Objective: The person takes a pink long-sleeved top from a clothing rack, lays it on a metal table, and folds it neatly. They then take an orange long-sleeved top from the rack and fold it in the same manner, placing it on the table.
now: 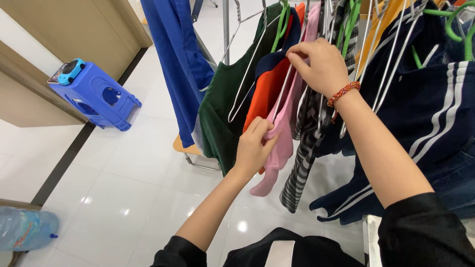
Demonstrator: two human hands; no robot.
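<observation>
The rack (225, 29) carries a crowded row of clothes, and the work in hand is on the pink garment (283, 133) near the middle of that row, between an orange top (264, 91) and a striped black-and-white piece (302, 163). To the left hang a green top (225, 109) and a long blue garment (180, 64); to the right a navy jacket (425, 118) with white stripes fills the row up to the frame edge. The step looks like seating or freeing the pink garment on its wire hanger (284, 91). The right hand (319, 66) is up near the rail, its grip pinched shut on the hanger's upper wire, a beaded bracelet (343, 93) at the wrist. The left hand (253, 148) is lower, its grip closed on the garment's shoulder where the cloth meets the hanger's end. The next move, as I judge it, calls for drawing the cloth along the wire while the hanger is kept from swinging into its neighbours, which press close on both sides. Open room lies towards the person and down to the white floor (123, 188); a blue stool (96, 94) stands well apart by the left wall.
</observation>
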